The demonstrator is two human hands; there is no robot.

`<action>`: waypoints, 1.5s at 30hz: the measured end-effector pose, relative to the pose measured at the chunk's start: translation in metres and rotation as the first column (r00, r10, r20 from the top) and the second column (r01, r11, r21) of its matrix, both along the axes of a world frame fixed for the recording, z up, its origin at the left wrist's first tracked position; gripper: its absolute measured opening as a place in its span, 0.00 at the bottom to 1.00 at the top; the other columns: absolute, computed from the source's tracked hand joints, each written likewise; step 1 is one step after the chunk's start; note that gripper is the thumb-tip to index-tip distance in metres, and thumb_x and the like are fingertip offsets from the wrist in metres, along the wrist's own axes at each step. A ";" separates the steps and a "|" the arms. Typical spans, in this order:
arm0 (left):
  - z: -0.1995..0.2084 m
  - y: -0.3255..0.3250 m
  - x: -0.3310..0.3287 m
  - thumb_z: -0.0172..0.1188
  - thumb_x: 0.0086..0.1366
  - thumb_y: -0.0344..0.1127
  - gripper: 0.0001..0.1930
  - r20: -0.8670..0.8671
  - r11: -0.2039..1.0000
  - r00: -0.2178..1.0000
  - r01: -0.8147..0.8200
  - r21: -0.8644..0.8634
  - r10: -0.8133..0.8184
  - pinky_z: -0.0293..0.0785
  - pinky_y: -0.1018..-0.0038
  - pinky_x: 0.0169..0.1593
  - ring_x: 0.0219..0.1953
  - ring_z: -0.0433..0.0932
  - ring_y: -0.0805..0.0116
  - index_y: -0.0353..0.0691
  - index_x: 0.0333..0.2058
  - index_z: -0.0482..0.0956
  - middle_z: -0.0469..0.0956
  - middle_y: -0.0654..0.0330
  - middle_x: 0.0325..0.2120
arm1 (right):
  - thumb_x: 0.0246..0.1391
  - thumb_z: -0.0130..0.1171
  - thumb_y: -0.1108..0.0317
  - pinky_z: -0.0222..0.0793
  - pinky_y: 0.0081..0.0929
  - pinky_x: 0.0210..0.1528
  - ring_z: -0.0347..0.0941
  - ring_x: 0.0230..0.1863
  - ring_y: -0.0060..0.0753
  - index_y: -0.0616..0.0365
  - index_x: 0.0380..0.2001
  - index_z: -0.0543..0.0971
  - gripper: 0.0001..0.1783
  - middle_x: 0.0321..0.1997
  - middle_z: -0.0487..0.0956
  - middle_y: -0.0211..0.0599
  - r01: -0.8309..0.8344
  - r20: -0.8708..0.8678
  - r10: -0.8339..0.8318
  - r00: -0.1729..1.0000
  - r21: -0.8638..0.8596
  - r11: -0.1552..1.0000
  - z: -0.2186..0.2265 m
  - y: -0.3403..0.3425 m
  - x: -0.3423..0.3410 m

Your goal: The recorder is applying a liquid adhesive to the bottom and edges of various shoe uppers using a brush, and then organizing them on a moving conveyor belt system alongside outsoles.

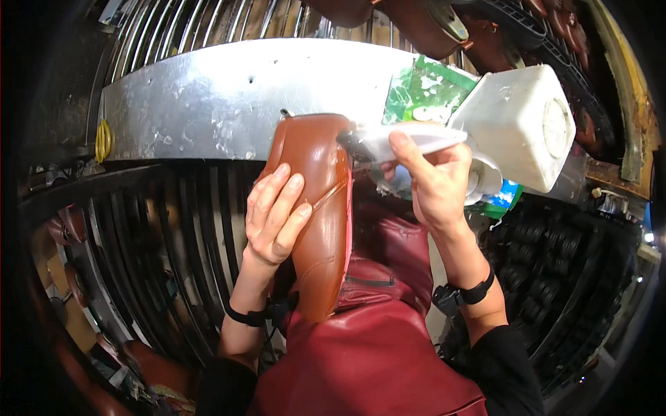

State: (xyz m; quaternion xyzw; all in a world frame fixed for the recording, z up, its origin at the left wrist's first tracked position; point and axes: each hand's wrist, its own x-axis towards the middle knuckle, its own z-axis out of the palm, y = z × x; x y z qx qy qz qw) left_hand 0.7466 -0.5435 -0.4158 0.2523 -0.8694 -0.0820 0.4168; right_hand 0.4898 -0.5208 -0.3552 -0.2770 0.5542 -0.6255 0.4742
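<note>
Left of centre: clasping loosely with left hand, fingers slightly parted | mid-frame: brown leather shoe upper, likely firm, slick, best held around broad flank | right of centre: now pinching white-handled brush in curled right hand!

Brush at brown shoe upper

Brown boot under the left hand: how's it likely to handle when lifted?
Probably stiff: the brown boot holds a full shape under the left hand. Its glossy surface could be slippery. Rounded sides might let it roll if set down.
</note>
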 end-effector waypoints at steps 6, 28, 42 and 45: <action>0.001 -0.004 -0.003 0.66 0.66 0.25 0.16 -0.019 0.998 0.999 -0.029 -0.056 0.028 0.81 0.53 0.58 0.58 0.83 0.42 0.39 0.51 0.75 0.83 0.44 0.54 | 0.64 0.70 0.72 0.76 0.20 0.30 0.81 0.29 0.22 0.68 0.41 0.87 0.08 0.33 0.86 0.37 -0.227 0.084 0.226 0.971 0.007 0.974 0.009 0.063 0.007; 0.038 0.007 -0.021 0.64 0.63 0.28 0.21 0.050 0.992 0.992 -0.117 -0.046 0.119 0.76 0.55 0.62 0.60 0.81 0.44 0.34 0.55 0.80 0.82 0.45 0.57 | 0.54 0.67 0.81 0.79 0.24 0.30 0.82 0.28 0.29 0.73 0.35 0.84 0.06 0.29 0.85 0.46 -0.291 -0.328 0.193 0.925 -0.284 0.914 0.084 0.111 0.013; 0.107 -0.036 -0.043 0.63 0.54 0.22 0.27 0.126 0.948 0.987 -0.135 0.288 0.102 0.74 0.56 0.63 0.57 0.80 0.44 0.35 0.55 0.78 0.82 0.46 0.52 | 0.43 0.71 0.64 0.79 0.36 0.44 0.85 0.36 0.42 0.63 0.32 0.82 0.15 0.36 0.86 0.49 -0.530 -0.711 0.167 0.683 -0.326 0.783 0.157 0.066 -0.019; 0.128 -0.056 -0.048 0.67 0.47 0.22 0.29 0.115 0.906 0.993 -0.043 0.422 -0.006 0.75 0.55 0.60 0.55 0.79 0.40 0.34 0.53 0.77 0.82 0.45 0.50 | 0.43 0.70 0.64 0.79 0.37 0.45 0.84 0.37 0.41 0.64 0.32 0.82 0.15 0.36 0.86 0.49 -0.510 -0.749 0.073 0.659 -0.373 0.776 0.162 0.047 -0.026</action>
